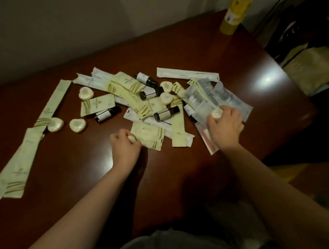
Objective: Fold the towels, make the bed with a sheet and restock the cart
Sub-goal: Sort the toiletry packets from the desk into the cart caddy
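A soap [131,139] is pinched in the left hand [125,147], another soap [217,113] in the right hand [226,128]; both are best set by the loose soaps [55,124].

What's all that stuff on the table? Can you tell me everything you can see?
table: one, dark reddish brown, under everything
soaps: five loose plus one in each hand, cream, in the pile and left of it
small bottles: at least four, dark with white labels, mid-pile
green sachets: many, pale green, in the pile and laid out at the left
white packets: several, long, back of pile
clear packets: a few, see-through, right side
tall bottle: one, yellow, far right corner
left hand: pinches one of the soaps, near edge of pile
right hand: holds one of the soaps, over clear packets
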A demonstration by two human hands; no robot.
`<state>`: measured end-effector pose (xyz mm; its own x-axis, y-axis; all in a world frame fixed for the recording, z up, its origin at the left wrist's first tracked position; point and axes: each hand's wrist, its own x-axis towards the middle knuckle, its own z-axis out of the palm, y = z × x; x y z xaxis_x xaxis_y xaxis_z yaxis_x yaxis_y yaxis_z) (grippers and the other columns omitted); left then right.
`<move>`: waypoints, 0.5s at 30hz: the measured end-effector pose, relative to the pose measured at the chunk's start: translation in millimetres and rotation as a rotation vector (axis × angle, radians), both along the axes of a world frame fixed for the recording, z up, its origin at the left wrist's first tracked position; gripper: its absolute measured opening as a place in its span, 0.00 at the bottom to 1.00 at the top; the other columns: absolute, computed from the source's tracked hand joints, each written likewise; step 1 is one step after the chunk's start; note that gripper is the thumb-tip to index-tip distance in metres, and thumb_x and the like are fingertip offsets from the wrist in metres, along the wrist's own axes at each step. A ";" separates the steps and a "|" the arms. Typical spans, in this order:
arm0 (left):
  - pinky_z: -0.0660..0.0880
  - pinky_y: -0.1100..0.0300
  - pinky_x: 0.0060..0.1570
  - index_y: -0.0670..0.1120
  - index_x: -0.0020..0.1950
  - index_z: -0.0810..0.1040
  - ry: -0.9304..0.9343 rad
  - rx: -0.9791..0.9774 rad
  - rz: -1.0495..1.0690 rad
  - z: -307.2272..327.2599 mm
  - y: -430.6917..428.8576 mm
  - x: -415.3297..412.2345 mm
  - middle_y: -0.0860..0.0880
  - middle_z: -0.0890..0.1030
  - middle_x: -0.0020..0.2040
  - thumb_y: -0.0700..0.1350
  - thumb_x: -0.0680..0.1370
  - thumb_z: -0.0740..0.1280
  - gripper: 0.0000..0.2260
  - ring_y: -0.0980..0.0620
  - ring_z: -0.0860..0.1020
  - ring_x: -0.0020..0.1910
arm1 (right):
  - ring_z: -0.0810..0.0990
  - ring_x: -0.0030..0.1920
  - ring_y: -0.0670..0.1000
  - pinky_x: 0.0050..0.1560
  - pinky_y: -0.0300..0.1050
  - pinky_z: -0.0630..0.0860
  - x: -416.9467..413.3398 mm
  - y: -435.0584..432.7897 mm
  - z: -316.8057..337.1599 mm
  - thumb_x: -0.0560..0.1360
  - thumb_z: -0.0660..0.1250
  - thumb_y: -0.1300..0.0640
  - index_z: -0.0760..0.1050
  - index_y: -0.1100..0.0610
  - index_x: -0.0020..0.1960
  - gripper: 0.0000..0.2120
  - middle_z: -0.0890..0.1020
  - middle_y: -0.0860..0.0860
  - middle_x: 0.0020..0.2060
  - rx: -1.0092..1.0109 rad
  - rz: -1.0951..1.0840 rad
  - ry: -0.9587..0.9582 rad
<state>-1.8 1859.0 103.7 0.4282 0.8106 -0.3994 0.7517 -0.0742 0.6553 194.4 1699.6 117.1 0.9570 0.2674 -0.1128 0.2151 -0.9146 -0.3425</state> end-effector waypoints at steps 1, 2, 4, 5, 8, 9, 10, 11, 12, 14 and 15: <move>0.63 0.62 0.49 0.45 0.51 0.66 0.026 -0.038 0.049 -1.1 1.2 8.4 0.48 0.61 0.55 0.41 0.75 0.66 0.10 0.50 0.67 0.48 | 0.62 0.68 0.58 0.67 0.56 0.59 14.0 -1.0 -5.7 0.77 0.62 0.46 0.65 0.58 0.69 0.26 0.66 0.58 0.65 -0.045 0.014 0.015; 0.64 0.61 0.51 0.44 0.51 0.66 0.053 -0.069 0.094 -2.5 1.5 15.8 0.47 0.60 0.56 0.45 0.75 0.66 0.11 0.48 0.67 0.51 | 0.62 0.67 0.58 0.67 0.56 0.59 24.4 -1.6 -10.9 0.76 0.63 0.45 0.65 0.59 0.68 0.26 0.65 0.58 0.65 -0.056 0.026 0.035; 0.65 0.55 0.57 0.43 0.55 0.67 0.125 -0.092 0.139 -5.4 -0.7 31.4 0.44 0.62 0.60 0.53 0.75 0.67 0.17 0.42 0.67 0.59 | 0.60 0.69 0.59 0.70 0.58 0.58 35.6 -0.1 -18.6 0.74 0.66 0.42 0.64 0.58 0.68 0.30 0.63 0.58 0.67 -0.002 0.034 0.090; 0.64 0.52 0.60 0.42 0.58 0.67 0.162 -0.092 0.150 -5.8 -3.1 39.8 0.42 0.62 0.63 0.57 0.75 0.66 0.22 0.40 0.65 0.62 | 0.58 0.71 0.59 0.71 0.61 0.57 38.0 2.1 -21.5 0.73 0.66 0.40 0.62 0.57 0.69 0.33 0.61 0.58 0.70 0.041 0.036 0.130; 0.61 0.49 0.64 0.42 0.69 0.60 0.251 -0.048 0.166 -2.5 -12.7 66.2 0.40 0.61 0.68 0.65 0.72 0.65 0.36 0.37 0.60 0.67 | 0.47 0.76 0.60 0.72 0.66 0.49 34.9 7.8 -28.0 0.69 0.64 0.32 0.49 0.51 0.77 0.45 0.48 0.56 0.77 0.071 0.115 0.208; 0.61 0.48 0.64 0.42 0.71 0.58 0.276 -0.044 0.167 -0.9 -16.0 74.3 0.40 0.59 0.69 0.66 0.71 0.65 0.39 0.37 0.59 0.68 | 0.45 0.76 0.61 0.71 0.67 0.47 33.3 9.6 -29.4 0.68 0.64 0.30 0.45 0.48 0.77 0.48 0.45 0.55 0.77 0.057 0.155 0.209; 0.61 0.48 0.64 0.43 0.73 0.55 0.292 -0.051 0.172 -0.2 -18.4 81.9 0.40 0.58 0.70 0.68 0.71 0.64 0.42 0.37 0.58 0.68 | 0.43 0.76 0.61 0.71 0.68 0.47 32.5 11.6 -29.6 0.67 0.63 0.28 0.42 0.45 0.77 0.50 0.43 0.55 0.77 0.040 0.197 0.208; 0.61 0.47 0.64 0.44 0.74 0.52 0.301 -0.063 0.178 0.6 -20.3 88.8 0.41 0.57 0.71 0.68 0.70 0.64 0.44 0.37 0.57 0.69 | 0.42 0.76 0.60 0.71 0.68 0.47 32.6 13.6 -30.2 0.66 0.63 0.26 0.41 0.44 0.77 0.51 0.42 0.54 0.77 0.018 0.239 0.205; 0.62 0.46 0.64 0.45 0.75 0.50 0.306 -0.076 0.184 0.9 -21.8 95.2 0.41 0.56 0.72 0.69 0.69 0.64 0.46 0.38 0.57 0.69 | 0.41 0.76 0.60 0.70 0.68 0.47 32.9 15.7 -30.5 0.65 0.63 0.25 0.41 0.43 0.77 0.51 0.41 0.54 0.77 -0.005 0.276 0.200; 0.62 0.46 0.64 0.46 0.77 0.45 0.313 -0.091 0.193 -0.1 -24.1 105.0 0.42 0.54 0.73 0.69 0.69 0.66 0.49 0.38 0.56 0.70 | 0.42 0.76 0.59 0.70 0.68 0.50 35.7 22.9 -30.6 0.64 0.64 0.25 0.41 0.42 0.77 0.52 0.40 0.53 0.77 -0.042 0.328 0.188; 0.62 0.46 0.64 0.47 0.77 0.43 0.317 -0.092 0.199 -0.7 -24.5 108.1 0.42 0.54 0.73 0.68 0.68 0.67 0.50 0.38 0.56 0.70 | 0.42 0.76 0.59 0.70 0.68 0.52 38.0 27.5 -30.1 0.63 0.64 0.26 0.41 0.42 0.77 0.52 0.40 0.53 0.77 -0.060 0.345 0.188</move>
